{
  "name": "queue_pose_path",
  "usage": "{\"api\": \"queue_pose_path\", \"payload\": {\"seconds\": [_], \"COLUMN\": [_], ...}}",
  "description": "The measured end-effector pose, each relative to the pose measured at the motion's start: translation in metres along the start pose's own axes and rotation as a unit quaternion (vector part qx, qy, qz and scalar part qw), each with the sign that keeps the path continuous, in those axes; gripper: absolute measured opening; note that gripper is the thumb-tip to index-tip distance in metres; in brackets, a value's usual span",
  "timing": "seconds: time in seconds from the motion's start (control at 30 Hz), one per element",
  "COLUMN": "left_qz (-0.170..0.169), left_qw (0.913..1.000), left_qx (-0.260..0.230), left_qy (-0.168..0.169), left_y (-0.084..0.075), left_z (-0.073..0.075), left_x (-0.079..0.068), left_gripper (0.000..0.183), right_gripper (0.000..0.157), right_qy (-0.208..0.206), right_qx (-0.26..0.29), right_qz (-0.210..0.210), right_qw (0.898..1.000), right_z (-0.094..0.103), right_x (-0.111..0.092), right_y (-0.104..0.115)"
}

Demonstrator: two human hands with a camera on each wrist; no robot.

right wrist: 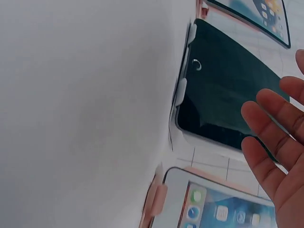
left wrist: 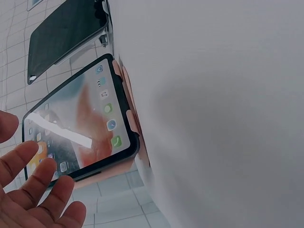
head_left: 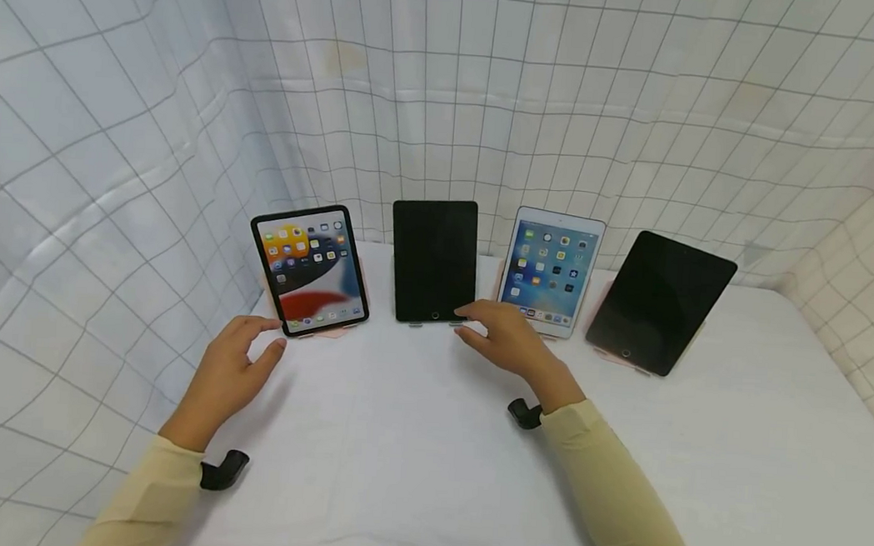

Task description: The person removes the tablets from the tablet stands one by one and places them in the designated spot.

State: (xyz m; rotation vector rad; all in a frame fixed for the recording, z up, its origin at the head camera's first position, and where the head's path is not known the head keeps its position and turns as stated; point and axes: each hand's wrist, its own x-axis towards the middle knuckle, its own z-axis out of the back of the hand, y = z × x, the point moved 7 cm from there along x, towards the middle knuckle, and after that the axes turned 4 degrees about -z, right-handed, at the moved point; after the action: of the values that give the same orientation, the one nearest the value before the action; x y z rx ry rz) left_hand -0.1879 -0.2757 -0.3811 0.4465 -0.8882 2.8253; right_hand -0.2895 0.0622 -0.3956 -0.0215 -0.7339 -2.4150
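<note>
My left hand [head_left: 226,373] is by the lower left corner of a black-framed tablet [head_left: 309,269] whose screen is lit with app icons. Its fingers are spread and relaxed, and nothing is in them. In the left wrist view the fingertips [left wrist: 61,187] overlap that tablet's side; I cannot tell whether they touch it. In front of the lower right corner of a dark-screened tablet [head_left: 433,260] is my right hand [head_left: 508,337], fingers loosely extended and holding nothing. The right wrist view shows these fingers [right wrist: 268,118] over the dark screen, contact unclear.
A white-framed tablet [head_left: 552,267] with a lit screen and another dark tablet [head_left: 660,303] lean on stands to the right. All the tablets stand along the back of a white-covered table [head_left: 396,454]. White grid-patterned cloth [head_left: 449,82] hangs behind and at both sides.
</note>
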Motion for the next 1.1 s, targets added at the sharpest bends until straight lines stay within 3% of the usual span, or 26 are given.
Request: {"api": "queue_pose_path", "payload": {"seconds": [0.3, 0.53, 0.67, 0.9, 1.1], "left_qz": [-0.007, 0.002, 0.019, 0.071, 0.042], "left_qw": [0.9998, 1.0000, 0.9997, 0.9945, 0.9966], "left_qx": [0.006, -0.004, -0.012, -0.068, -0.042], "left_qy": [-0.017, -0.009, -0.011, -0.037, -0.057], "left_y": [0.004, 0.008, 0.012, 0.029, 0.029], "left_z": [0.003, 0.001, -0.001, 0.003, 0.003], "left_x": [0.009, 0.011, 0.017, 0.024, 0.028], "left_gripper": [0.034, 0.036, 0.037, 0.041, 0.037], "right_gripper": [0.034, 0.032, 0.031, 0.030, 0.030], "right_qy": [0.004, 0.012, 0.015, 0.028, 0.032], "right_qx": [-0.021, -0.032, -0.037, -0.061, -0.091], "right_qz": [0.057, 0.081, 0.090, 0.109, 0.113], "right_qw": [0.998, 0.996, 0.995, 0.992, 0.989], "right_z": [-0.019, -0.032, -0.034, -0.044, -0.048], "right_x": [0.023, 0.039, 0.046, 0.060, 0.068], "right_y": [0.018, 0.025, 0.029, 0.039, 0.042]}}
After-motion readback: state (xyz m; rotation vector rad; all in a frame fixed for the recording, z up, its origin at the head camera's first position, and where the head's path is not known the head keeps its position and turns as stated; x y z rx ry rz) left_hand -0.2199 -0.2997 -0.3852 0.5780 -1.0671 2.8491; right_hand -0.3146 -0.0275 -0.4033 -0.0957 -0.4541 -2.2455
